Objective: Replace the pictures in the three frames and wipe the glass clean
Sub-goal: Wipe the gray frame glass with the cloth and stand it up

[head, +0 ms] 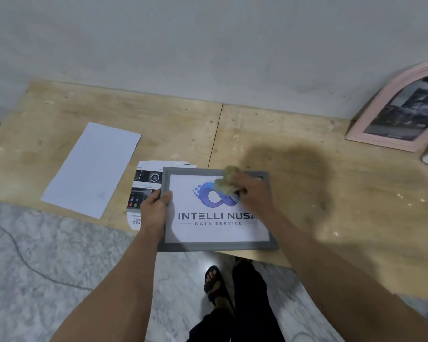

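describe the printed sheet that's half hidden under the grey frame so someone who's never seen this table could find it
On the plywood table, find the grey frame at the near edge, gripped by the left hand. The printed sheet pokes out from under its left side. Unlike the blank white paper further left, it carries dark photos and text.

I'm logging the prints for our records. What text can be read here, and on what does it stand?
"INTELLI NUSA": picture in the grey frame, last letter half hidden by the right hand.
"DATA SERVICE": same picture, beneath.
"CED": upside-down fragment on the printed sheet under the frame; its other print is too blurred.
White paper: none.
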A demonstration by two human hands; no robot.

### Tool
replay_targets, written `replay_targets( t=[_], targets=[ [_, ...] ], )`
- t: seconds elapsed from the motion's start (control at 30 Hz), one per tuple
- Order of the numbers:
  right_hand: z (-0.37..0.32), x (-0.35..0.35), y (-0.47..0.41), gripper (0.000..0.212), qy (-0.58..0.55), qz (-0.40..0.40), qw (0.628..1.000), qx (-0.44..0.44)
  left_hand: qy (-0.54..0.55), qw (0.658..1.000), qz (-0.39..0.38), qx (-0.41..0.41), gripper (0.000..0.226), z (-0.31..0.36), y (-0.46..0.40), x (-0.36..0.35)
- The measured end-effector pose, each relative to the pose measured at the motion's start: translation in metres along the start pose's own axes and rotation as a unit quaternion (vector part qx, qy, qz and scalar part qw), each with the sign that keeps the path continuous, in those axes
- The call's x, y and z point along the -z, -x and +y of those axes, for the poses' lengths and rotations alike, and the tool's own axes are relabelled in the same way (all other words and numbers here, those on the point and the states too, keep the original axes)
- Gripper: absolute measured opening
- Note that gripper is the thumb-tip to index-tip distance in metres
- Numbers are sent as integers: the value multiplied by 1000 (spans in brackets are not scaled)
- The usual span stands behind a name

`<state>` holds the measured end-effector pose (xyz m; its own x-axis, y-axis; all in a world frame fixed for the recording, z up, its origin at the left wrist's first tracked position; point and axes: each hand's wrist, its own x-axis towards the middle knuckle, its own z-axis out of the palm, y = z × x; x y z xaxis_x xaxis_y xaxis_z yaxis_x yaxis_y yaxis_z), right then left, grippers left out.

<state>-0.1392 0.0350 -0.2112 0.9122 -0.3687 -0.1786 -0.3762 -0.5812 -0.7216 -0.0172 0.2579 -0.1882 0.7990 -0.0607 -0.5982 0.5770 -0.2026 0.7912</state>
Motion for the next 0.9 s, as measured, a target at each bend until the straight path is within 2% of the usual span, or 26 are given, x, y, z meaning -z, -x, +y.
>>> replay_targets(
  t=[0.1, 0.23, 0.3, 0.33, 0.4, 0.47, 0.5, 0.57, 0.63, 0.7, 0.8, 0.9],
  targets=[
    [10, -24, 62, 50, -46, -5, 998, 50, -7, 1000, 10, 5, 17, -6, 5, 0],
    [4, -6, 102, 45, -135, -163, 976, -58, -15, 1000, 13, 2, 26, -6, 9, 1],
    [-2, 9, 85, 47, -135, -200, 967, -80, -13, 1000, 8, 0, 20, -8, 11, 1],
    [-8, 17, 69, 48, -138, -174, 971, -87, -15, 1000, 0, -3, 15, -9, 12, 2],
    [-19, 28, 34, 50, -164, -59, 982, -74, -16, 1000, -17, -5, 14, -10, 14, -1],
    [-25, 30, 5, 55, -192, 43, 979, -56, -23, 999, -32, -6, 15, -10, 14, -8],
    [-21, 27, -5, 56, -195, 70, 976, -60, -25, 999, -38, -7, 13, -9, 14, -13],
    [-6, 19, -12, 53, -141, 54, 987, -61, -24, 999, -42, -4, 10, -8, 13, -23],
    [10, 10, -3, 54, -34, 8, 999, -15, -22, 999, -31, 2, 12, -9, 11, -30],
    [19, 1, 22, 55, 12, -25, 999, 23, -24, 1000, -17, 5, 11, -13, 8, -32],
    [26, -14, 76, 51, -46, -73, 996, 22, -28, 1000, -3, 14, 12, -20, 4, -33],
    [30, -12, 107, 49, -118, -132, 984, -23, -25, 1000, -2, 17, 19, -24, 4, -33]
  ],
)
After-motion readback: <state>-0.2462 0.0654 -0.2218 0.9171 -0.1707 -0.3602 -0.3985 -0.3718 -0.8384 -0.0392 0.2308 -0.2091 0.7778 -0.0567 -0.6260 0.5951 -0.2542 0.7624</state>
